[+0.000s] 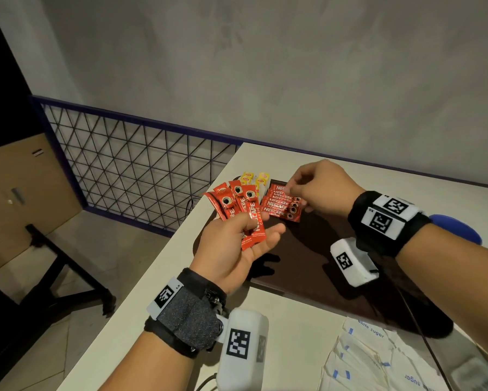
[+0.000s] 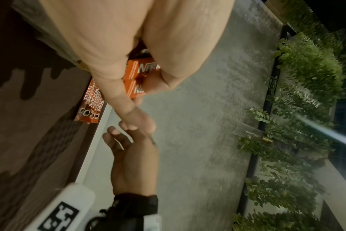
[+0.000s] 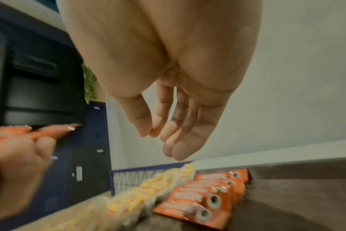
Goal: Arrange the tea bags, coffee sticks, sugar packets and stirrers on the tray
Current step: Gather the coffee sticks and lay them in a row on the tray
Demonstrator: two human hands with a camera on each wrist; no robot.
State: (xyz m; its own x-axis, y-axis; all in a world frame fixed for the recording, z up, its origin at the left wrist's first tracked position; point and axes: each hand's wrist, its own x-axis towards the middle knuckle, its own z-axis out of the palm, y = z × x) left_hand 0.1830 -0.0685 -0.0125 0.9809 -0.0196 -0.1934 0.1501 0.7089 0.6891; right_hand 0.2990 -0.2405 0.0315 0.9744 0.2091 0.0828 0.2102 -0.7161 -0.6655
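My left hand (image 1: 261,225) grips a fan of several red coffee sticks (image 1: 237,210) above the near left part of the dark brown tray (image 1: 307,266); the left wrist view shows these coffee sticks (image 2: 142,73) pinched between thumb and fingers. A row of coffee sticks (image 1: 282,206) lies at the tray's far left corner. My right hand (image 1: 293,193) hovers over that row, fingers relaxed and holding nothing, as the right hand (image 3: 158,136) shows in its wrist view. Yellow tea bags (image 1: 252,179) lie just left of the row. White sugar packets (image 1: 364,356) sit on the table near me.
The beige table (image 1: 180,292) ends at a drop on its left, with a wire mesh railing (image 1: 138,165) beyond. A blue round object (image 1: 457,227) sits right of the tray. A thin black cable (image 1: 414,320) runs over the tray's near right corner.
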